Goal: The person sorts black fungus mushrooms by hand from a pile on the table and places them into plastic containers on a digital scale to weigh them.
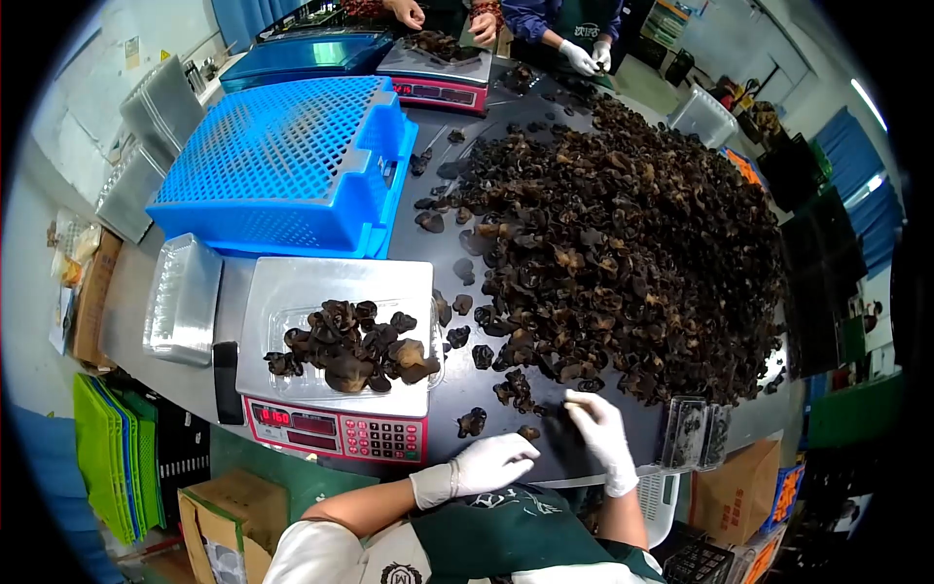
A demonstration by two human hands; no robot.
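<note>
My left hand [491, 465], in a white glove, hovers at the table's near edge with its fingers loosely stretched to the right, holding nothing visible. A small wood ear mushroom piece [528, 432] lies just beyond its fingertips. My right hand [601, 438], also gloved, points up and left beside the near side of the wood ear pile [623, 253]; its fingers are apart and appear bare of any piece. Left of my hands, a scale [336, 428] with a red front carries a clear plastic tray [282, 321] of dark wood ears [350, 346]. Its display seems to read 0.160.
A blue basket [272, 146] stands behind the scale, with stacked clear trays [183, 297] to its left. More clear boxes [693, 433] sit at the near right edge. Across the table, co-workers' hands [584, 58] are near a second scale [438, 88].
</note>
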